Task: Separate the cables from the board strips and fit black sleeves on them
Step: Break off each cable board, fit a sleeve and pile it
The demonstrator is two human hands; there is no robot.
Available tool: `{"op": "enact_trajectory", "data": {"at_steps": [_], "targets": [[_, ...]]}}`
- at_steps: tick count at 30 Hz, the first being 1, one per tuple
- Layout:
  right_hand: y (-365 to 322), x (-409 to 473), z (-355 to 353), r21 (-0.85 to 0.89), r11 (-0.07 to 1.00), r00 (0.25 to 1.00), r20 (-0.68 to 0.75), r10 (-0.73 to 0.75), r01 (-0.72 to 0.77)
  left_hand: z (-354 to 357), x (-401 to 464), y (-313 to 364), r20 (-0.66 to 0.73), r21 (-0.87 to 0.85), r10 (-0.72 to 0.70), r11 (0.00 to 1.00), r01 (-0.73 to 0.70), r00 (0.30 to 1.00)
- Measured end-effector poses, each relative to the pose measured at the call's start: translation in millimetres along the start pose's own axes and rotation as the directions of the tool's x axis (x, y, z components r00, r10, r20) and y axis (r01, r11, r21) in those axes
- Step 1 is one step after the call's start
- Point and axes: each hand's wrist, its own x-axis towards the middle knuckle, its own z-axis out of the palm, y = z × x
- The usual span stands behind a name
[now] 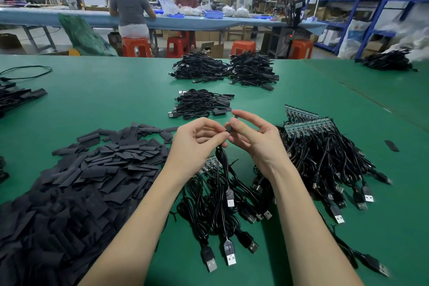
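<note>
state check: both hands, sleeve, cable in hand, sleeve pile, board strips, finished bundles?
left hand: pinching cable
right hand: pinching black sleeve
black sleeve: held on cable end
cable: hanging, USB plug down
sleeve pile: loose, unused
board strips: cables attached
sleeved bundles: stacked

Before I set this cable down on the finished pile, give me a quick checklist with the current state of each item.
1. Black sleeve pinched in right hand: ok.
2. Cable held by left hand just below the sleeve: ok.
3. Sleeve fully seated over the board end: cannot tell, fingers cover it.
4. Cable's USB plug hanging free of the cables beneath: cannot tell.
5. Nearest finished pile straight ahead, bare green table beside it: ok.
6. Loose sleeve pile close by the left forearm: ok.
</note>
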Motion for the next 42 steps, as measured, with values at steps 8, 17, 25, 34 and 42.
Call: {"op": "enact_trajectory", "data": {"at_steps": [8,17,25,34,42], "targets": [[-1.6,-0.1,-1.3,0.007,0.999,0.999,-0.040,0.036,-0.036,4.1,-0.7,-3.8,-0.007,0.022,-0.023,0.999,0.023,1.000],[-21.9,4.0,-2.4,0.169,0.973,0.947,-0.303,-0.103,0.160,20.7,-5.5,0.7,0.110,0.173,-0.299,0.945,0.278,0.948],[-19.9,9.5,-9.2,0.001,1.000,0.954,-0.298,0.030,-0.031,-14.4,63.6,2.4,-0.067,0.686,0.045,0.727,0.013,0.997],[8.6,15.1,-7.7,-0.569,0.813,0.987,-0.153,0.043,-0.123,-49.8,132.7,-45.5,0.083,0.996,-0.116,0.046,-0.079,0.990],[12.4,16.6,-1.2,-0.893,0.420,0.982,-0.102,0.160,-0.161,-35.1,93.9,-35.8,0.005,0.969,0.018,0.247,-0.009,1.000]]}}
